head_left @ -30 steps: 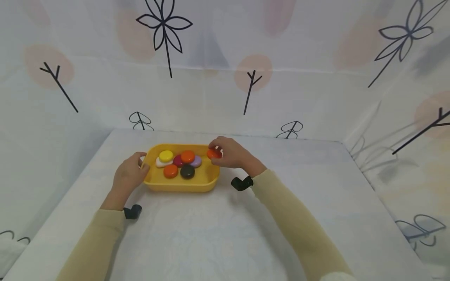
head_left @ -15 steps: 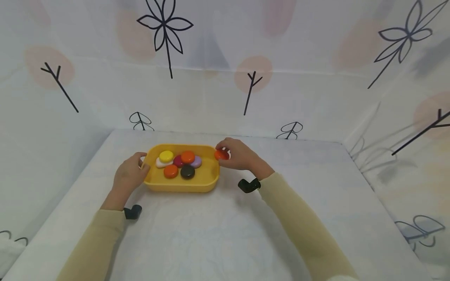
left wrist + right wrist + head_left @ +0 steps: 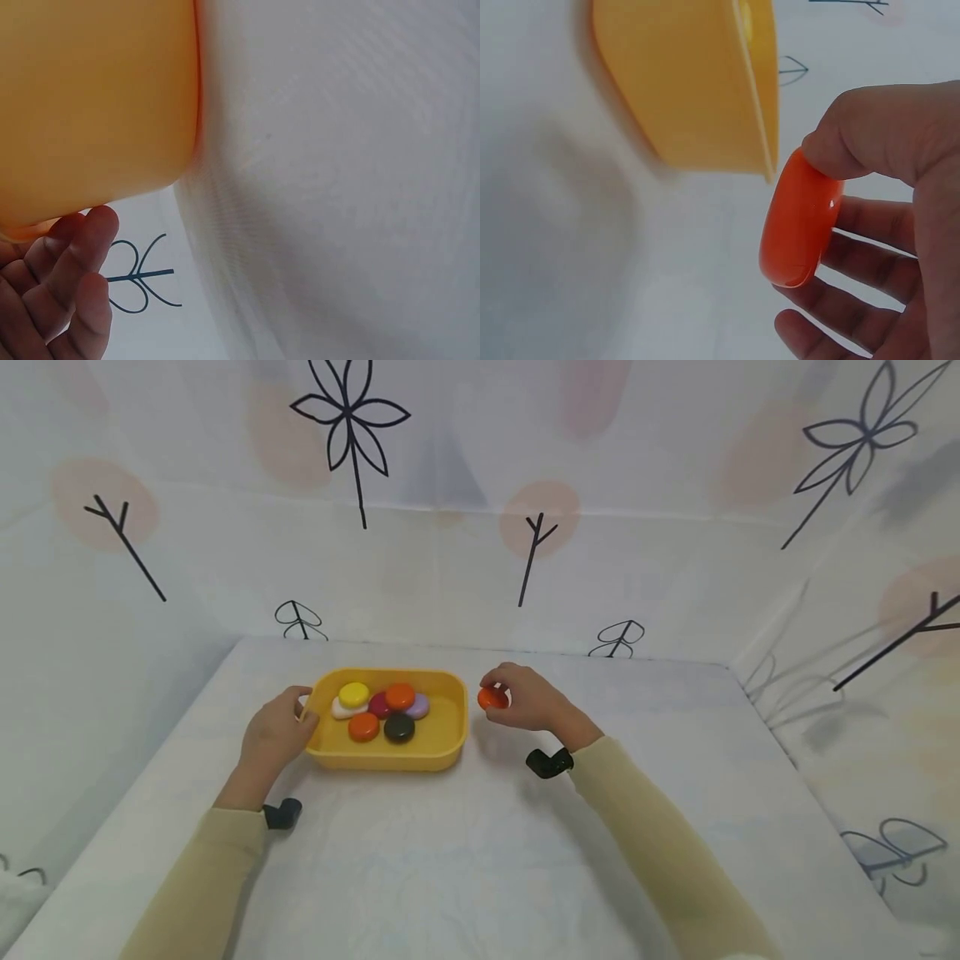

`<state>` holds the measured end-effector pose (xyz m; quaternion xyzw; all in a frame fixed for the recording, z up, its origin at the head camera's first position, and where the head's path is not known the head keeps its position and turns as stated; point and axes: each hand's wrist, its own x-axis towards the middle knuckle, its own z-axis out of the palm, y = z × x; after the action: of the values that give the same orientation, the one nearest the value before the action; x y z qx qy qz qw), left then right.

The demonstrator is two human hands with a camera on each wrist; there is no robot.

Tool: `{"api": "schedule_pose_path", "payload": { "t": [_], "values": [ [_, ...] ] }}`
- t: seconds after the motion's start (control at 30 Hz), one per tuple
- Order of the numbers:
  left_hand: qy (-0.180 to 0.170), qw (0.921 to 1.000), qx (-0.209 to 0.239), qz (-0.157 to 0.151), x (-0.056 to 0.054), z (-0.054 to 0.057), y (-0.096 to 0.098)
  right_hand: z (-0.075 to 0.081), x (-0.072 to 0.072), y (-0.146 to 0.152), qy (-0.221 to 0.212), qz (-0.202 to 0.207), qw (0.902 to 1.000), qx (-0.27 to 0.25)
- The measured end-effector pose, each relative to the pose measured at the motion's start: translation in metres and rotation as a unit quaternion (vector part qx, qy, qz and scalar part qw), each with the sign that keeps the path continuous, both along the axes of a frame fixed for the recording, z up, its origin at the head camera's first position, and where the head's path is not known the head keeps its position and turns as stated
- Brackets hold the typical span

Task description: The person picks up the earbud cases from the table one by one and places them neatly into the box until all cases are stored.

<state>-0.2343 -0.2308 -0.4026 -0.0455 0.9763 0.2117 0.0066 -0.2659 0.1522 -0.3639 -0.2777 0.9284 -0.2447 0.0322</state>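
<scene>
A yellow tray (image 3: 386, 761) stands on the table. Its left end is in the grip of my left hand (image 3: 275, 731), whose curled fingers (image 3: 67, 270) show against the tray wall in the left wrist view. Just off the tray's right end, my right hand (image 3: 532, 700) pinches a glossy orange disc (image 3: 799, 225) between thumb and fingers, apart from the tray. Inside the tray lie a yellow disc (image 3: 354, 695) on a white piece (image 3: 345, 711), two orange discs (image 3: 363, 727), a dark red piece (image 3: 379, 705), a lilac piece (image 3: 418, 706) and a black disc (image 3: 399, 727).
A white cloth covers the table (image 3: 420, 868). Behind and at both sides rises a pale curtain (image 3: 442, 560) with drawn flowers and twigs. Dark camera mounts (image 3: 549, 763) sit at both wrists.
My right hand has carried the orange disc from over the tray's right end to the right, past its rim. The left hand and the tray stay in place.
</scene>
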Motion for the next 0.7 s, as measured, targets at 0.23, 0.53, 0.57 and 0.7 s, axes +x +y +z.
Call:
{"api": "schedule_pose_path", "payload": {
  "t": [0.23, 0.53, 0.57, 0.7],
  "values": [
    [-0.010, 0.9999, 0.000, 0.005, 0.002, 0.001, 0.001, -0.006, 0.001, 0.009, -0.010, -0.015, 0.9998, 0.012],
    [-0.003, 1.0000, -0.001, 0.002, 0.002, 0.002, 0.001, -0.010, 0.004, 0.022, -0.015, -0.022, 0.9995, 0.018],
    [-0.001, 1.0000, -0.001, 0.001, 0.002, 0.001, 0.001, -0.011, 0.004, 0.024, -0.016, -0.024, 0.9994, 0.020],
    [0.003, 1.0000, -0.001, -0.002, 0.002, 0.001, 0.000, -0.015, 0.005, 0.031, -0.015, -0.031, 0.9991, 0.027]
  ]
}}
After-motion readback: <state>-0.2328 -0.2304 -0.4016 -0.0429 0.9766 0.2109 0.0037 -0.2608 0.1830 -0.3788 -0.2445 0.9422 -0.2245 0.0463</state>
